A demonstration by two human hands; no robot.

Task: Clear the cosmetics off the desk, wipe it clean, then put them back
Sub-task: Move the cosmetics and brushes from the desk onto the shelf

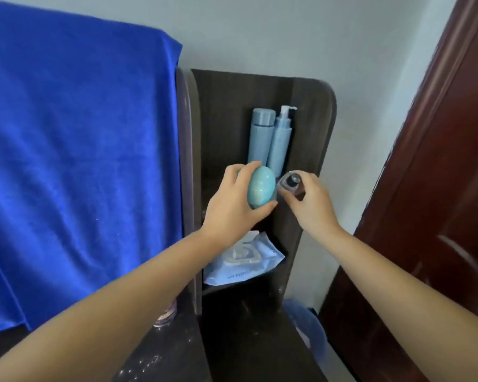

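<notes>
My left hand (233, 205) grips a teal egg-shaped case (261, 186) in front of the dark shelf unit (315, 128). Right beside it, my right hand (312, 204) holds a small clear bottle with a dark cap (291, 183), cap end facing me. Both hands hover at the upper shelf level. Behind them two pale blue bottles stand upright: a capped one (260, 133) and a pump bottle (281, 139). On the shelf below lies a blue wet-wipe pack (243, 260). The dark desk top (232, 340) shows white specks.
A blue towel (75, 150) covers what stands to the left of the shelf unit. A small clear jar (166, 315) sits on the desk under my left forearm. A brown door (436, 216) is on the right, with a blue bin (307, 326) below the desk edge.
</notes>
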